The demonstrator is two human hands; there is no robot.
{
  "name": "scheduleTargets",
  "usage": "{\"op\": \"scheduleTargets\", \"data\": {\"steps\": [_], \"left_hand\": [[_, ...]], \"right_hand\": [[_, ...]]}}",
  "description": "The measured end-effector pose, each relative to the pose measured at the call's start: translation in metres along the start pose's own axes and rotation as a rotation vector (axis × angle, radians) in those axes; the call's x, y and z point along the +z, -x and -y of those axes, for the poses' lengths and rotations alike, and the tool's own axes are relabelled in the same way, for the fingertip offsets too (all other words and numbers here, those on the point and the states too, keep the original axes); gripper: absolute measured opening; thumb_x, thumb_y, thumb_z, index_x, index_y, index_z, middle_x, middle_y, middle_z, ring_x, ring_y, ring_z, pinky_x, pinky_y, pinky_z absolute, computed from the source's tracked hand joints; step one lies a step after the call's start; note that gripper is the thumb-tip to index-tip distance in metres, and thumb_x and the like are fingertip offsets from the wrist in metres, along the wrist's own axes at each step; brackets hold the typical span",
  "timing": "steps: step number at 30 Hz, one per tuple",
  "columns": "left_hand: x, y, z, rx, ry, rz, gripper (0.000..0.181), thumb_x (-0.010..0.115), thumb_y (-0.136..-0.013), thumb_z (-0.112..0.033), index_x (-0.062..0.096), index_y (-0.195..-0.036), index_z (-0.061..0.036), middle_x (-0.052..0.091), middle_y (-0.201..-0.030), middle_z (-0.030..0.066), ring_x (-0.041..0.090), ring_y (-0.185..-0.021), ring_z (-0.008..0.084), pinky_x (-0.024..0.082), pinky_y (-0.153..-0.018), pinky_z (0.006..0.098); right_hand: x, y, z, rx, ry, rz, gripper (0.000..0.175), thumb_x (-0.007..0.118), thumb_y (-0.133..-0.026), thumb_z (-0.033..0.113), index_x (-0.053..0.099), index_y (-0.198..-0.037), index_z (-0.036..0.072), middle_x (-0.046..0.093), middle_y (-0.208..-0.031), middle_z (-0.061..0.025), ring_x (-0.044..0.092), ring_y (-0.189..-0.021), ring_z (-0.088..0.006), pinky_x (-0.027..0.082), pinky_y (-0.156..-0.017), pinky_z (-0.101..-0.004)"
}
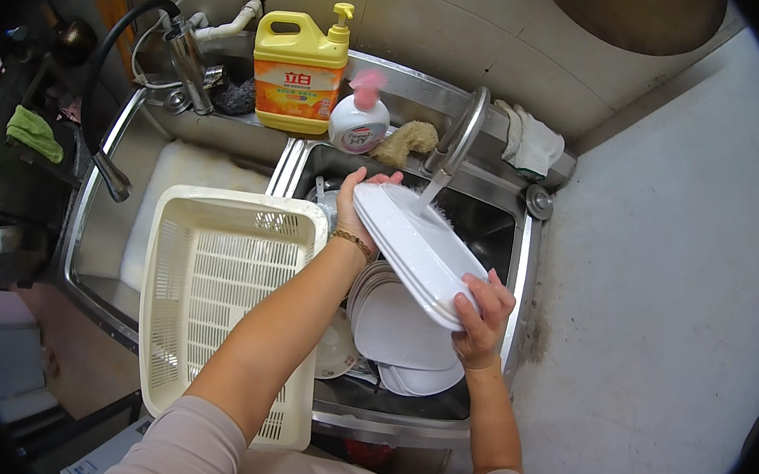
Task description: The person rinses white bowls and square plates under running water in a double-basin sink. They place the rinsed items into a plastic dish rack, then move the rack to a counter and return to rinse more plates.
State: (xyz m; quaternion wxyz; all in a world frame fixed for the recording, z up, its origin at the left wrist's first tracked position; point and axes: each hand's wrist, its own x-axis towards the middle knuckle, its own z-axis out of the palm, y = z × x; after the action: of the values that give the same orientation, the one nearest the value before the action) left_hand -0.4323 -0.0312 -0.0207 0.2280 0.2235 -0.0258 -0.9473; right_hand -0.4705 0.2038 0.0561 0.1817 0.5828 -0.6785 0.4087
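Observation:
A small stack of white plates [419,254] is tilted between my two hands, with water from the curved metal faucet [466,136] striking the upper one. My left hand [360,208] grips the far left end of the stack; part of it is hidden behind the plates. At the near right end, my right hand [483,315] has its fingers over the rim. Beneath them, more white plates [405,328] stand stacked in the right sink basin, beside a patterned bowl [336,349]. A cream plastic basket [306,394] sits left of this basin, partly behind my left forearm.
Foamy water [188,164] lies in the left basin. Along the back ledge stand a yellow detergent jug [299,72], a white pump bottle [359,122], a tan scrubber [408,142] and white gloves [533,139]. A black hose sprayer [111,177] hangs over the left rim.

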Motion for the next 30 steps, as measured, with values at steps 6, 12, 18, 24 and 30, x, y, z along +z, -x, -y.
{"op": "scheduleTargets", "data": {"steps": [6,12,18,24,30], "left_hand": [[0.035,-0.003,-0.026,-0.034,-0.188,0.091,0.032,0.061,-0.084,-0.026,0.060,-0.102,0.0009,0.064,-0.105,0.0141,0.060,-0.097,0.0273,0.046,-0.093,0.0396],[0.075,0.012,-0.054,-0.328,-0.815,0.085,0.042,0.067,-0.079,-0.005,0.052,-0.118,0.0042,0.062,-0.110,0.0143,0.063,-0.095,0.0228,0.052,-0.087,0.0368],[0.091,0.050,-0.058,0.071,-0.837,-0.038,0.042,0.066,-0.072,0.001,0.055,-0.112,0.0015,0.062,-0.100,0.0111,0.062,-0.089,0.0227,0.051,-0.082,0.0363],[0.118,0.099,-0.092,0.284,-1.098,0.045,0.057,0.068,-0.068,-0.003,0.052,-0.122,-0.0012,0.061,-0.105,0.0083,0.058,-0.093,0.0176,0.048,-0.084,0.0318],[0.134,0.154,-0.119,0.422,-1.233,0.192,0.066,0.072,-0.067,-0.004,0.048,-0.128,0.0015,0.059,-0.113,0.0082,0.058,-0.099,0.0156,0.046,-0.089,0.0294]], "right_hand": [[0.007,0.008,-0.013,0.107,0.110,-0.011,0.040,0.063,-0.069,-0.004,0.069,-0.104,0.015,0.059,-0.107,-0.0029,0.048,-0.107,-0.0281,0.033,-0.105,-0.0495],[0.016,0.022,-0.032,-0.071,0.211,0.093,0.044,0.063,-0.077,-0.003,0.059,-0.119,0.009,0.052,-0.128,-0.0083,0.045,-0.120,-0.0304,0.033,-0.106,-0.0464],[0.075,0.026,-0.036,0.824,-0.396,-0.127,0.069,0.056,-0.081,-0.008,0.027,-0.143,0.004,0.046,-0.134,-0.0130,0.050,-0.117,-0.0273,0.038,-0.101,-0.0345],[0.086,0.005,-0.040,1.313,-1.747,-0.025,0.049,0.043,-0.089,0.018,0.037,-0.137,0.009,0.048,-0.130,-0.0109,0.051,-0.112,-0.0290,0.044,-0.092,-0.0483],[0.088,-0.045,0.002,1.385,-1.678,0.140,0.049,0.048,-0.093,0.042,0.043,-0.132,0.012,0.050,-0.128,-0.0085,0.051,-0.109,-0.0238,0.040,-0.093,-0.0472]]}}
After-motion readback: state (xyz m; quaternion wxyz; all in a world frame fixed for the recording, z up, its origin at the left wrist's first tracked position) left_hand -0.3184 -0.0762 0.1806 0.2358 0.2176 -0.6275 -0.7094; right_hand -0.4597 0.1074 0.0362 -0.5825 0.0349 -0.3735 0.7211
